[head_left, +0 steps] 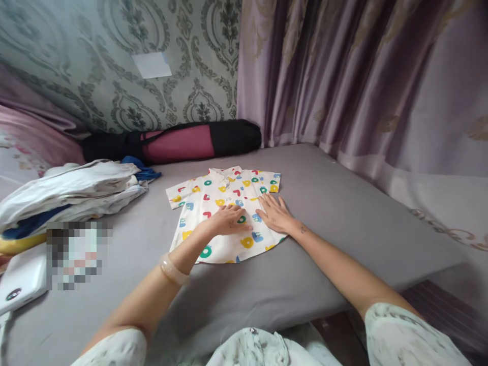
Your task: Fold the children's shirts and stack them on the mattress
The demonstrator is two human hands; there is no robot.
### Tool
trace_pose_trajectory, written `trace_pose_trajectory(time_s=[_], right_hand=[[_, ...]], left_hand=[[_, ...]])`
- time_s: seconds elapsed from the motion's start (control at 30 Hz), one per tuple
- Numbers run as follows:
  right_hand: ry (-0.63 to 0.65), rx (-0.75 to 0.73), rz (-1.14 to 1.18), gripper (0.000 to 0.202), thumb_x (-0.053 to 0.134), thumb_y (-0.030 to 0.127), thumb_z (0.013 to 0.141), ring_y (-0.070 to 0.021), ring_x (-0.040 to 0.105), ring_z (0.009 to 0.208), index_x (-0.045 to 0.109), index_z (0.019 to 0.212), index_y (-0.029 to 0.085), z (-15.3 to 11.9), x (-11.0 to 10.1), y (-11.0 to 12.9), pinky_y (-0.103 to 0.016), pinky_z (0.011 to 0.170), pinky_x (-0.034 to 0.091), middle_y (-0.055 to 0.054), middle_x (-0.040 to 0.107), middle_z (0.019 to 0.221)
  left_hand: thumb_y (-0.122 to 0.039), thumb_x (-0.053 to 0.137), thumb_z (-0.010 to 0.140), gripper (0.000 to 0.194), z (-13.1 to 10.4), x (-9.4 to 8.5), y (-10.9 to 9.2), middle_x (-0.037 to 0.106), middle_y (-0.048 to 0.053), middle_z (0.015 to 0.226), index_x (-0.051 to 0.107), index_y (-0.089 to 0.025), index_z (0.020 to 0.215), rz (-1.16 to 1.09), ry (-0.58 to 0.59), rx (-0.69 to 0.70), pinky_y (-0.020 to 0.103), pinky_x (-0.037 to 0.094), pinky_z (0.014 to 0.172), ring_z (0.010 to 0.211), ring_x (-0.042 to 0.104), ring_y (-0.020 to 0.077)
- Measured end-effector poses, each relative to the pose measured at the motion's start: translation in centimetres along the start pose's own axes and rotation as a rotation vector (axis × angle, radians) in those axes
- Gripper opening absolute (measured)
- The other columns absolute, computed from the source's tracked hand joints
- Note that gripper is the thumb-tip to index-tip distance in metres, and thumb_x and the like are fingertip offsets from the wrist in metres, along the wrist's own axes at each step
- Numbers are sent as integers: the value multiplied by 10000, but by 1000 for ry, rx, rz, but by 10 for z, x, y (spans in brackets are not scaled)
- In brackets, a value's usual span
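"So, where does the shirt [224, 195] lie from the hands?"

"Right beneath them, spread out flat on the bed [343, 218]. Take the shirt's middle as the centre of the clock: the left hand [229, 219] is just about on that centre, and the right hand [275, 212] is at three o'clock, along the side edge."

"And the long axis?"

"The line from collar to hem runs roughly from twelve to six. The collar [224, 174] is up at twelve, away from the person, and the hem [229, 259] is at six. One sleeve points to about ten, the other to about two."

"Which hand is nearer to what?"

"The left hand is nearer to the middle and to the ten o'clock sleeve. The right hand is nearer to the two o'clock sleeve, which lies at about twelve from its own fingers."

"Does either one grip the cloth?"

"No, both are released, palms down, fingers extended. The right one rests flat with its fingers spread. Whether the left palm presses on the cloth or barely hovers, I can't tell."

"What lies around it?"

"A long bag [179, 145] at eleven, by the wall, well apart from the hands. Just past nine there's a pile of clothes [84, 188], its end near the ten o'clock sleeve."
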State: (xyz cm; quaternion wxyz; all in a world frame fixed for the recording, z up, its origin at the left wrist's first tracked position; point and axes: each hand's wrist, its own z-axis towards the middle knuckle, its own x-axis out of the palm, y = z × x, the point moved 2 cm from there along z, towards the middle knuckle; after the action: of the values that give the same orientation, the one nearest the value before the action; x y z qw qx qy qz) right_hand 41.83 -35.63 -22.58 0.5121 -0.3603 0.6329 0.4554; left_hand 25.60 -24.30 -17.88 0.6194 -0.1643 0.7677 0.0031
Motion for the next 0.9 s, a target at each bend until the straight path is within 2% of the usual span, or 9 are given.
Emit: trace_pose_trajectory(time_s=[0.13, 0.27, 0.37, 0.47, 0.6, 0.77, 0.9], right_hand=[[-19, -9, 8, 685, 172, 535, 985, -254, 83, 1487, 239, 1540, 140, -2, 1, -1, -528, 1176, 79, -111, 153, 1612], [-54, -25, -16, 668, 181, 519, 993, -267, 90, 1484, 247, 1536, 136, -3, 2, -2, -543, 1166, 92, -129, 171, 1608], [-69, -33, -40, 647, 186, 480, 1001, -284, 133, 1473, 246, 1532, 117, -3, 2, -1, -551, 1159, 115, -149, 206, 1597], [-54, -27, -66, 643, 198, 462, 1001, -304, 148, 1466, 234, 1534, 106, -2, 3, 0, -552, 1151, 136, -164, 199, 1596], [-49, -28, -122, 665, 221, 446, 994, -334, 119, 1467, 235, 1527, 50, 0, 3, 0, -543, 1159, 101, -187, 213, 1586], [-6, -32, -182, 612, 275, 365, 972, -357, 258, 1416, 371, 1467, 18, 1, 1, 1, -544, 1150, 127, -224, 373, 1506], [3, -46, -174, 574, 383, 313, 932, -358, 283, 1403, 430, 1434, 39, -2, -3, 1, -535, 1148, 161, -218, 420, 1475]], left_hand=[[-433, 323, 982, 406, 29, -12, 1, 682, 114, 1114, 601, -198, 1162, 24, -79, -109, 331, 456, 875, 1071, 627, 257], [-255, 371, 957, 314, 71, -16, -7, 660, 97, 1183, 574, -201, 1191, -13, -217, -86, 289, 466, 891, 1116, 611, 216], [-186, 384, 932, 327, 104, -16, -21, 629, 110, 1234, 553, -172, 1212, -28, -210, -48, 278, 454, 940, 1178, 575, 205], [-221, 403, 946, 309, 133, -14, -37, 613, 140, 1252, 558, -124, 1195, -37, -194, -56, 276, 421, 994, 1212, 547, 211], [-367, 427, 959, 374, 164, -11, -53, 589, 164, 1282, 551, -118, 1211, -56, -209, -116, 318, 402, 1027, 1233, 528, 239], [-517, 475, 910, 576, 194, -10, -62, 534, 216, 1333, 521, -72, 1274, -84, -190, -263, 379, 374, 1051, 1277, 473, 301], [-499, 556, 864, 617, 211, -14, -63, 496, 237, 1371, 507, -82, 1316, -117, -196, -313, 410, 390, 1027, 1284, 451, 330]])
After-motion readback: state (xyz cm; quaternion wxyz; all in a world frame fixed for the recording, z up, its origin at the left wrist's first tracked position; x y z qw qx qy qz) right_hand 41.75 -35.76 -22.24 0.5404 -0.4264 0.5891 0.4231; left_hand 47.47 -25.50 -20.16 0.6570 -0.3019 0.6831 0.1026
